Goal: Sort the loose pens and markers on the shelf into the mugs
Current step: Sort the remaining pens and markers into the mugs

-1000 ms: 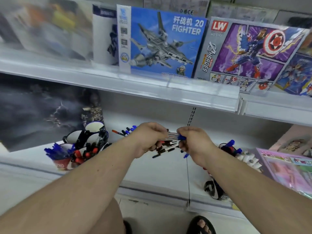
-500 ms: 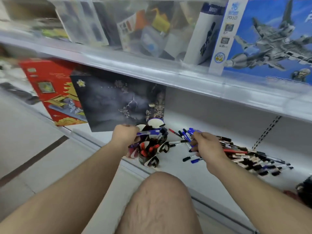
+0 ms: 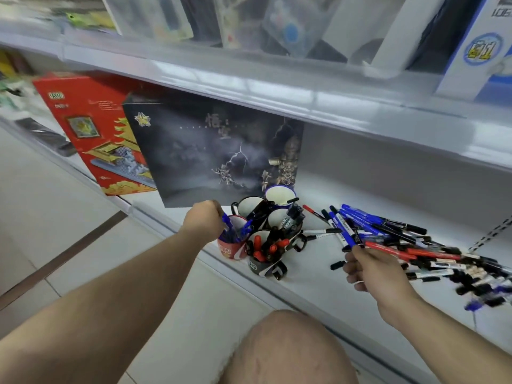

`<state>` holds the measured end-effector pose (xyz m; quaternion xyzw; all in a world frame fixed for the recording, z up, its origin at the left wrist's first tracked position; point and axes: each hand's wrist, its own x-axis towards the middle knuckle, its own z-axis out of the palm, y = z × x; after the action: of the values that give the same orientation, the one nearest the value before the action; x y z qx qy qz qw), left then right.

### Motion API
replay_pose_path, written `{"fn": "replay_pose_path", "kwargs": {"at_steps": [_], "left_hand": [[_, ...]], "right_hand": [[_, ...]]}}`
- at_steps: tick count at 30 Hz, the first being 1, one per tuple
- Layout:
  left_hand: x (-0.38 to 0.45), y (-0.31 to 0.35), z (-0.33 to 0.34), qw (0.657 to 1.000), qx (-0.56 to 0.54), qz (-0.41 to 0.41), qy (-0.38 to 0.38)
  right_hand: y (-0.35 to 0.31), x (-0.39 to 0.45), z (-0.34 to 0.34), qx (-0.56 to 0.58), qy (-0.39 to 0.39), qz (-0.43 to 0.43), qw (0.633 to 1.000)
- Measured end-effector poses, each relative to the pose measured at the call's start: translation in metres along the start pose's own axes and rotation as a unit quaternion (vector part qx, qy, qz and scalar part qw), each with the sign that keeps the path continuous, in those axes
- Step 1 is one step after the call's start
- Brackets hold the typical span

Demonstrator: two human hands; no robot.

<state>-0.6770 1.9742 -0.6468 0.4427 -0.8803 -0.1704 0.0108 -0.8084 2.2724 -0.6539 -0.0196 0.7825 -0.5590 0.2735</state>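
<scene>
The person's left hand [image 3: 203, 218] hangs over the red mug [image 3: 232, 249] at the front left of a cluster of mugs on the white shelf [image 3: 313, 275], its fingers curled round a blue pen [image 3: 226, 219] whose lower end points down into that mug, among other blue pens already standing there. Just to the right of the red mug stands a dark mug [image 3: 264, 266] that holds red-capped markers [image 3: 267, 246], and behind these two are three more mugs with pale insides: a black one [image 3: 249, 205], a blue-rimmed one [image 3: 279, 194] at the back and one in the middle [image 3: 282, 218] with black markers in it. The right hand [image 3: 372, 271] is raised a little above the shelf to the right of the mugs, pinching the lower end of a blue marker [image 3: 345, 231] that slants up and to the left. Beyond that hand a loose heap of pens and markers [image 3: 415, 245] in blue, red and black lies spread along the shelf toward the right edge. A dark box [image 3: 210, 151] with a lightning picture leans behind the mugs, and a red box [image 3: 91, 126] stands to its left. A bare knee [image 3: 288, 347] shows at the bottom of the view.
</scene>
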Motion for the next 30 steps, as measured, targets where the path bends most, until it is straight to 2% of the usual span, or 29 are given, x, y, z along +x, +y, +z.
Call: {"fn": "replay_pose_path", "kwargs": {"at_steps": [3, 6, 8, 11, 18, 23, 27, 30], "left_hand": [[0.009, 0.005, 0.012, 0.993, 0.075, 0.065, -0.06], [0.02, 0.005, 0.026, 0.986, 0.071, 0.105, -0.111], [0.026, 0.003, 0.038, 0.984, 0.052, 0.114, -0.125], [0.032, -0.002, 0.055, 0.98, 0.102, 0.12, -0.119], [0.03, 0.0, 0.061, 0.976, 0.171, 0.103, -0.088], [0.021, 0.017, 0.043, 0.995, 0.054, 0.079, 0.007], [0.007, 0.067, 0.036, 0.986, 0.016, 0.152, 0.073], [-0.006, 0.114, 0.051, 0.967, 0.015, 0.243, 0.073]], "right_hand": [[0.007, 0.007, -0.004, -0.011, 0.001, 0.017, 1.0], [0.014, 0.014, -0.006, -0.016, 0.01, 0.027, 0.999], [0.019, 0.018, -0.007, -0.02, 0.017, 0.031, 0.999], [0.024, 0.022, -0.009, -0.022, 0.021, 0.039, 0.999], [0.03, 0.025, -0.017, -0.034, 0.026, 0.041, 0.998], [0.028, 0.019, -0.03, -0.021, 0.041, 0.044, 0.998], [0.036, 0.018, -0.047, -0.021, 0.06, 0.061, 0.996], [0.047, 0.02, -0.061, -0.033, 0.07, 0.08, 0.994]]}}
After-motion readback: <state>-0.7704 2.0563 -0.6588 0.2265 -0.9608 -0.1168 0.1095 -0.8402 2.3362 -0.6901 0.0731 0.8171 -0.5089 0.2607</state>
